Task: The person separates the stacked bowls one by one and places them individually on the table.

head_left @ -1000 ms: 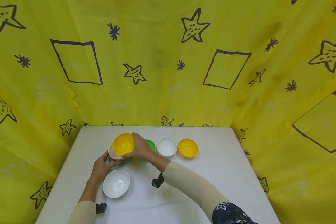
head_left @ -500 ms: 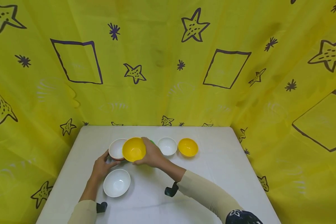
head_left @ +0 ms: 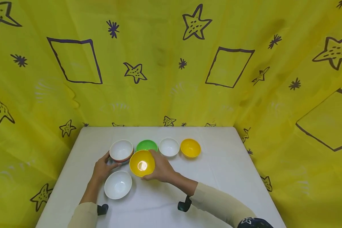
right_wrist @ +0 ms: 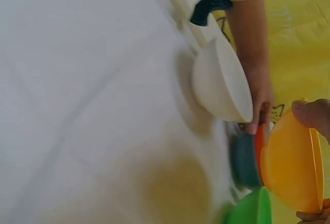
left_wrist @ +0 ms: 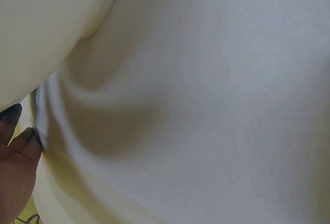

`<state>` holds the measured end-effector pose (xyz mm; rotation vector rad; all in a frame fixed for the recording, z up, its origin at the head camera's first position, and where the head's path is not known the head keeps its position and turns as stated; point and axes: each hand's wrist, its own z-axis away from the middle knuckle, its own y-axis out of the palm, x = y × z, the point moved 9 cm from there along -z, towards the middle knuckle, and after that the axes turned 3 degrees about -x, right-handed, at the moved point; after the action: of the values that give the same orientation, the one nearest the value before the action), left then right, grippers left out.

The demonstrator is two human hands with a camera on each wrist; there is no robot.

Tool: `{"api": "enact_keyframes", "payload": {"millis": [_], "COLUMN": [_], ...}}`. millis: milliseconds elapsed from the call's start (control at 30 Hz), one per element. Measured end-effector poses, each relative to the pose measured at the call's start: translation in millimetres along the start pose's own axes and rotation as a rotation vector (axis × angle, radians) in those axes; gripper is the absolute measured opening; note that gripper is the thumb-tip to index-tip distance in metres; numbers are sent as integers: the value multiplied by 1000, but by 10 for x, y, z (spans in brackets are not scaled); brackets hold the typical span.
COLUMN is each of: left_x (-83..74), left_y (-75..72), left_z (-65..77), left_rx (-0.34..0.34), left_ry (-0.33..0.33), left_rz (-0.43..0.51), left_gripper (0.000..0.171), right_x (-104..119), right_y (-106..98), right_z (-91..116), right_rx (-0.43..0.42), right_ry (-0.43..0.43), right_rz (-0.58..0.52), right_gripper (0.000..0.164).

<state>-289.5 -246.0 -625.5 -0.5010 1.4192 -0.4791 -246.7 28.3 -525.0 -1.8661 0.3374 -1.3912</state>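
My right hand [head_left: 163, 167] grips a yellow bowl [head_left: 142, 163] by its rim, thumb at the near side and fingers at the far side. The bowl hangs above the table, tilted a little. In the right wrist view its side [right_wrist: 294, 165] shows near the stacked bowls. That stack, topped by a white bowl [head_left: 121, 150], has an orange-red bowl [right_wrist: 259, 154] and a teal bowl [right_wrist: 245, 159] under it. My left hand [head_left: 102, 169] holds the stack from the left, fingers and thumb around its lower edge. A larger white bowl [head_left: 118, 185] stands just in front.
Right of the stack, a green bowl [head_left: 147, 145], a small white bowl [head_left: 169, 147] and another yellow bowl [head_left: 190, 148] stand in a row. The white-covered table [head_left: 216, 171] ends at a yellow curtain [head_left: 154, 101] with star drawings.
My right hand has lifted the yellow bowl off the stack and carried it right and toward me, uncovering the white bowl on top. My left hand has stayed at the stack.
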Motion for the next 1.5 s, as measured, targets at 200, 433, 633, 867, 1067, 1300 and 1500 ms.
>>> {"api": "enact_keyframes", "payload": {"millis": [200,433,633,867,1067,1300,1500], "left_x": [-1,-12,5,38,8,-73,-56], "left_y": [-4,-4,26,41,16,-29,-15], "left_z": [-27,-26,-1,6,7,6,22], "left_rx": [-5,-1,0,3,-13,-25,-2], "left_ry": [14,12,-4,-13,7,16,-19], "left_rz": [6,2,20,14,7,1,3], "left_gripper": [105,106,106,106,105,104,105], "right_x": [-69,-143,-267,-377,-448,-442,-439], "right_y": [133,233,320,412,456,462,516], "right_z": [164,251,347,420,443,416,444], "right_rx": [33,42,37,46,60,67,91], "right_ry": [-1,10,28,88,136,116,130], "right_rz": [-59,-58,-19,-20,-17,10,32], "right_gripper": [101,103,107,104,112,115,119]}}
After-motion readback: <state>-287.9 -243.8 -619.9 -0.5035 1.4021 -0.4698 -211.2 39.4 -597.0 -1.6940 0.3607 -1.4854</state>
